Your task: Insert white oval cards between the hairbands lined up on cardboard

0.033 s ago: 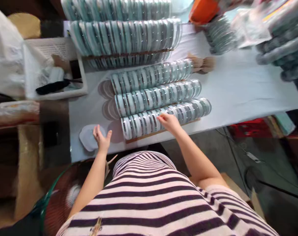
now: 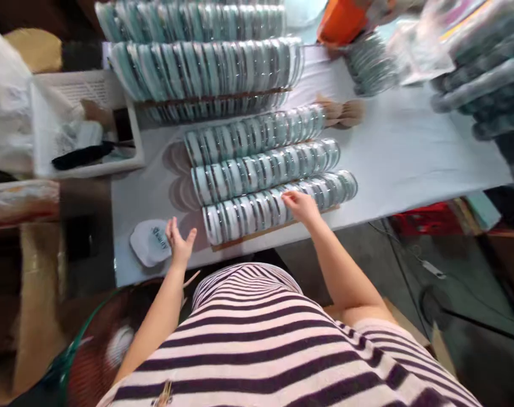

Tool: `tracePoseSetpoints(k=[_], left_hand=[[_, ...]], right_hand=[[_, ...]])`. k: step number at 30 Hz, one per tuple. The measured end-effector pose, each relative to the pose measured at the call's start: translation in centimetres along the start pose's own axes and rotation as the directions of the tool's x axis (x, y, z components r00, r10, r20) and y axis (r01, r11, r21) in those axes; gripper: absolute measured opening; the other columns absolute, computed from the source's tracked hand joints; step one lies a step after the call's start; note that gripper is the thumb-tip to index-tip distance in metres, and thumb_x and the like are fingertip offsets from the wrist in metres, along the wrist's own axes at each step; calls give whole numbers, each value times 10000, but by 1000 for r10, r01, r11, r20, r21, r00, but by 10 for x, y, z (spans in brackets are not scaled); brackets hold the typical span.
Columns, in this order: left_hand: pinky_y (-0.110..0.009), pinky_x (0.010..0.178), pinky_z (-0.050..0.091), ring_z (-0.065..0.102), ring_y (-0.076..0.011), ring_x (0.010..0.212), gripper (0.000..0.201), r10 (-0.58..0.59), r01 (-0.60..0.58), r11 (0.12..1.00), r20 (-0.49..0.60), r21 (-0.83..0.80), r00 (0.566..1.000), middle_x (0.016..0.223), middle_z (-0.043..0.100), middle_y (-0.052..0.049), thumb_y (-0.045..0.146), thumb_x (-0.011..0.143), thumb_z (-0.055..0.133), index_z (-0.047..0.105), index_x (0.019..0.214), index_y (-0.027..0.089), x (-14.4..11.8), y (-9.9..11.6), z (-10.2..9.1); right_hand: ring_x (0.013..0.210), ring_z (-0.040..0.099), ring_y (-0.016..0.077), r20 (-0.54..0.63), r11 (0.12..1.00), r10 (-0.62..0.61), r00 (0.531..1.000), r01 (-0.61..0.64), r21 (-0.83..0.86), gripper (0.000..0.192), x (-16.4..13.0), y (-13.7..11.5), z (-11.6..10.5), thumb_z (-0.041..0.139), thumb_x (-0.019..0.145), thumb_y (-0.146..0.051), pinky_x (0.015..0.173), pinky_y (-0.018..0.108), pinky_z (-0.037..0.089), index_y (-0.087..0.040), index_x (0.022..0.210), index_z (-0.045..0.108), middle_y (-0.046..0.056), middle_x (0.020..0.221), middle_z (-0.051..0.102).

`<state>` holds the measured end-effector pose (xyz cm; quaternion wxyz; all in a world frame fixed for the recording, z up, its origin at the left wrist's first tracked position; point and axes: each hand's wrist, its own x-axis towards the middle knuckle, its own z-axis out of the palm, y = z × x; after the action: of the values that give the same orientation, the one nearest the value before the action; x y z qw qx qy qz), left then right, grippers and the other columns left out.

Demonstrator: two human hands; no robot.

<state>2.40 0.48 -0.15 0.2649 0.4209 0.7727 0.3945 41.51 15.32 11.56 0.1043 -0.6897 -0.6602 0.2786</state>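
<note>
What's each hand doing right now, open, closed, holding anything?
Left hand: open, empty, beside the white pouch.
Right hand: fingers on the nearest row of round tins; grip unclear.

A white basket [image 2: 125, 127] sits at the worktop's [image 2: 409, 152] left edge, holding a black tool [image 2: 81, 155] and crumpled white scraps. Toward the far edge, long rows of teal-rimmed round packs [image 2: 206, 65] stand on edge, stacked in layers with brown boards between. An orange object [image 2: 341, 20] lies at the far edge, just beside a blurred pile of the same packs [image 2: 369, 65]. Clear plastic bags of packs [image 2: 486, 73] heap up at the far right corner. Below the near edge stands a red crate [image 2: 426, 223]. A fan with a green guard [image 2: 91, 345] sits on the floor at the near left corner
</note>
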Motion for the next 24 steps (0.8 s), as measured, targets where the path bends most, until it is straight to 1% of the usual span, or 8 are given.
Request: tracePoseSetpoints(k=[3, 5, 7, 10, 12, 15, 19, 24], left_hand=[[-471, 1219, 275, 355, -333, 1463, 945, -123, 131, 987, 85, -95, 989, 1530, 378, -232, 698, 769, 635, 380, 1482, 133, -20, 28, 51], [-476, 1204, 306, 430, -332, 1417, 873, -231, 235, 962, 45, -136, 972, 1488, 460, -204, 639, 780, 665, 408, 1463, 159, -28, 39, 71], [-482, 1194, 327, 484, -333, 1376, 800, -313, 308, 938, -6, -160, 950, 1444, 521, -189, 558, 782, 701, 448, 1430, 163, -31, 45, 80], [-481, 1198, 322, 488, -319, 1383, 732, -470, 455, 868, -33, -200, 882, 1455, 532, -172, 418, 779, 733, 470, 1416, 173, -30, 51, 76], [-483, 1187, 342, 504, -293, 1378, 680, -594, 576, 775, 13, -262, 805, 1451, 552, -138, 355, 794, 728, 478, 1412, 218, -28, 58, 69], [-489, 1156, 387, 548, -273, 1343, 529, -699, 696, 653, 114, -298, 706, 1320, 661, -92, 339, 793, 733, 584, 1293, 252, -25, 67, 62], [-477, 1145, 401, 544, -257, 1341, 378, -702, 709, 651, 143, -270, 698, 1154, 752, -30, 371, 742, 738, 681, 1101, 270, -29, 72, 63], [-453, 1103, 435, 490, -246, 1344, 232, -760, 730, 592, 67, -342, 647, 958, 773, 168, 491, 562, 725, 709, 787, 440, -65, 73, 69]], right_hand=[[1149, 628, 282, -264, 983, 158, 951, -128, 129, 621, 43, 101, -84, 624, 825, -420, 1021, 423, 476, -159, 1383, 540, 161, 1326, 625], [1390, 438, 318, -301, 947, 295, 907, -234, 222, 866, 68, 161, -121, 688, 753, -419, 1162, 439, 347, -111, 1502, 380, 207, 1532, 421], [1466, 312, 339, -142, 877, 415, 899, -353, 327, 937, 89, 211, -140, 716, 695, -408, 1198, 459, 288, -122, 1510, 352, 201, 1572, 357], [1254, 542, 331, 193, 773, 409, 892, -451, 447, 678, 106, 262, -143, 659, 671, -369, 1024, 451, 480, -196, 1318, 557, 135, 1311, 622], [1053, 631, 275, 311, 733, 303, 901, -429, 528, 552, 109, 279, -140, 624, 642, -320, 872, 377, 539, -218, 1185, 623, 76, 1119, 696], [955, 620, 225, 416, 701, 167, 894, -404, 588, 582, 109, 287, -136, 636, 568, -234, 775, 297, 515, -220, 1150, 616, 37, 1041, 696], [850, 596, 206, 491, 677, 142, 859, -446, 586, 569, 106, 284, -130, 628, 526, -190, 693, 278, 474, -194, 1095, 608, 30, 922, 685], [819, 570, 184, 459, 590, 93, 883, -421, 689, 579, 84, 284, -120, 582, 513, -155, 679, 268, 434, -186, 1092, 576, 13, 903, 665]])
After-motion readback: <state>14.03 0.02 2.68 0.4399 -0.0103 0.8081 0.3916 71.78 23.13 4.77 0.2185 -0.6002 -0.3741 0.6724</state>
